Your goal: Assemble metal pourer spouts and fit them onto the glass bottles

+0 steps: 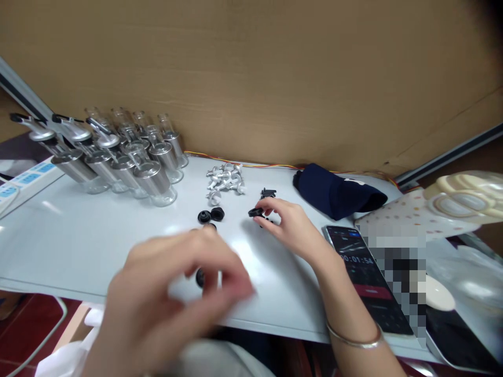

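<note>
My right hand (293, 228) pinches a small round black plastic part (255, 212) between thumb and fingers, just above the tabletop. More small black pieces (269, 193) lie right behind that hand, partly covered by it. Close to the camera is my left hand (168, 283), blurred, with thumb and index finger drawn together at the tips; whatever they hold, if anything, cannot be made out. Beyond it lie round black stoppers (204, 217), and another black part (200, 277) shows through the gap in its fingers. A pile of silver pourer spouts (223, 179) sits further back.
Glass bottles with metal sleeves (151, 180) stand at the left, some topped with silver pourers (73, 127). A power strip (27, 180) lies beyond them. On the right are a navy cloth item (334, 191), a phone showing a timer (365, 277) and a dotted container (404, 212).
</note>
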The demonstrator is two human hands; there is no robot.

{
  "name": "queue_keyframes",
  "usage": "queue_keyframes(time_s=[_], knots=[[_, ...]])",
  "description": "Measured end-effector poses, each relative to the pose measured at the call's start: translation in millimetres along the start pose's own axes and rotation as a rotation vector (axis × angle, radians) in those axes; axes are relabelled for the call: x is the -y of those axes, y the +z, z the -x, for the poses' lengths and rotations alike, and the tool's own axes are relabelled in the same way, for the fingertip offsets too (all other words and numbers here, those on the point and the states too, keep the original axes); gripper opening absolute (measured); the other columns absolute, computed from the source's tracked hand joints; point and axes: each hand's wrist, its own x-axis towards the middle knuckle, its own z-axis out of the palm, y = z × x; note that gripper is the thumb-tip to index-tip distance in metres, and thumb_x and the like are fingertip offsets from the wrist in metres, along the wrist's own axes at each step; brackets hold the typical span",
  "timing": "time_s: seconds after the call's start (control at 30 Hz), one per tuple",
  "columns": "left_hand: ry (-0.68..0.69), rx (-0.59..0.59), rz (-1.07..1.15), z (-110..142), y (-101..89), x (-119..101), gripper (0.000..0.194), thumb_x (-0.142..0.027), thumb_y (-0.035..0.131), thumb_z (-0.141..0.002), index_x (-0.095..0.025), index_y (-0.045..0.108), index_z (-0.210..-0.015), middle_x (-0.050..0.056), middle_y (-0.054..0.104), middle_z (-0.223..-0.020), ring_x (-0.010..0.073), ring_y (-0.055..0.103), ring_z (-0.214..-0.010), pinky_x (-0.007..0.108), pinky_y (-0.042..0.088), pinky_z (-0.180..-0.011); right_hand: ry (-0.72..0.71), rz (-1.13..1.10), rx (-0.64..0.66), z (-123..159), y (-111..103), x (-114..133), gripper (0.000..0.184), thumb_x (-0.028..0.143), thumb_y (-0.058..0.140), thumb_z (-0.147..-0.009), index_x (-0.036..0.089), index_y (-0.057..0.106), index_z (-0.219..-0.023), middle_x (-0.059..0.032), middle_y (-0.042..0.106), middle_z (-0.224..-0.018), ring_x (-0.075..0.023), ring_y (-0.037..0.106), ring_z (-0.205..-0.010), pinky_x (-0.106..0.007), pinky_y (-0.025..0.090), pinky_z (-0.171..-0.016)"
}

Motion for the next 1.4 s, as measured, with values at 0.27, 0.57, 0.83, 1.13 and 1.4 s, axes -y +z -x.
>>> queue_keyframes(time_s=[0.27, 0.57, 0.83, 1.13, 1.4], knots=[[-0.271, 0.133, -0.227, -88, 13.9, 73, 0.034, -0.040, 0.050, -0.087, -0.019, 0.057, -0.061, -0.002, 0.057, -0.051, 0.0146, 0.055, -0.052, 0.026, 0.040, -0.057, -0.067, 0.002, 0.107, 3, 9, 10, 0.031, 0.010, 0.051, -0.087, 0.019, 0.068, -0.111, -0.0077, 0.062, -0.098, -0.0180, 0.061, -0.082, -0.032, 0.047, -0.080], [-0.228, 0.488, -0.594, -98, 50.7, 103, 0.029, -0.033, 0.052, -0.089, -0.021, 0.066, -0.111, 0.010, 0.074, -0.099, 0.0288, 0.067, -0.092, 0.031, 0.045, -0.071, -0.025, -0.170, 0.234, 2, 20, 12, 0.033, 0.004, 0.062, -0.078, 0.018, 0.061, -0.108, -0.0030, 0.064, -0.091, -0.0138, 0.059, -0.074, -0.027, 0.047, -0.073], [-0.068, 0.272, -0.389, -102, 45.9, 100, 0.022, -0.030, 0.054, -0.088, -0.021, 0.067, -0.103, 0.004, 0.074, -0.091, 0.0201, 0.067, -0.074, 0.027, 0.044, -0.066, -0.066, -0.275, 0.242, 3, 27, 21, 0.022, 0.005, 0.062, -0.081, 0.017, 0.063, -0.100, -0.0047, 0.069, -0.097, -0.0144, 0.064, -0.080, -0.028, 0.050, -0.077], [0.281, 0.005, -0.103, -74, 62.1, 102, 0.015, -0.012, 0.051, -0.085, -0.016, 0.063, -0.093, 0.000, 0.072, -0.086, 0.0076, 0.062, -0.056, 0.017, 0.046, -0.055, -0.053, -0.366, 0.231, 3, 24, 27, 0.018, 0.009, 0.053, -0.087, 0.018, 0.065, -0.096, -0.0039, 0.072, -0.095, -0.0150, 0.066, -0.084, -0.028, 0.051, -0.078], [0.508, -0.003, -0.074, -61, 71.6, 98, 0.012, -0.011, 0.050, -0.090, -0.015, 0.060, -0.094, 0.003, 0.073, -0.085, 0.0079, 0.064, -0.061, 0.016, 0.045, -0.053, 0.102, -0.491, -0.142, 0, 13, 16, 0.015, 0.027, 0.054, -0.089, 0.019, 0.065, -0.096, -0.0030, 0.069, -0.086, -0.0153, 0.062, -0.073, -0.028, 0.048, -0.068]])
